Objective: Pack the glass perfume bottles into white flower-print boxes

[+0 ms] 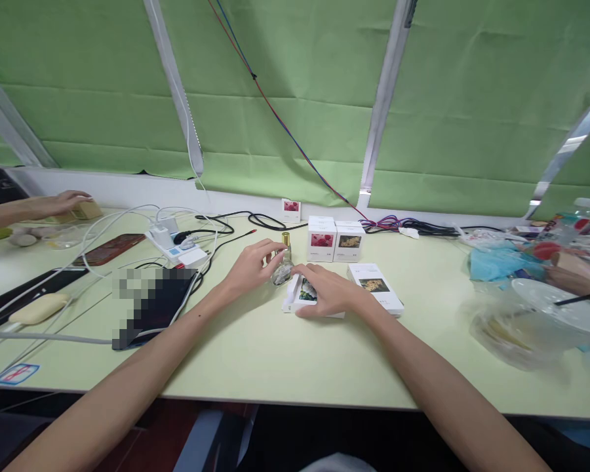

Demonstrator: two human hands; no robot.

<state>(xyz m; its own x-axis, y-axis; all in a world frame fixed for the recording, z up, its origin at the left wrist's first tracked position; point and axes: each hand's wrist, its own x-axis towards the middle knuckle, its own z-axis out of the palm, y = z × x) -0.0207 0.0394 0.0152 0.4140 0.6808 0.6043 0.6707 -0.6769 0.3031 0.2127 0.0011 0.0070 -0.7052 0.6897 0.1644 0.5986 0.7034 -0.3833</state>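
My left hand has its fingertips closed at the neck of a small clear glass bottle with a gold cap. The bottle's round body shows below the fingers, close to the table. My right hand grips a flat white carton with a picture of white flowers and green leaves, partly covered by the fingers. Just to its right lies another flat white carton with a yellow flower picture. Behind stand two upright white boxes, one with pink flowers and one with yellow flowers.
A power strip with tangled white and black cables, a dark tablet and a phone lie left. At right are a lidded plastic container and blue plastic. Another person's hand touches a yellowish box at far left.
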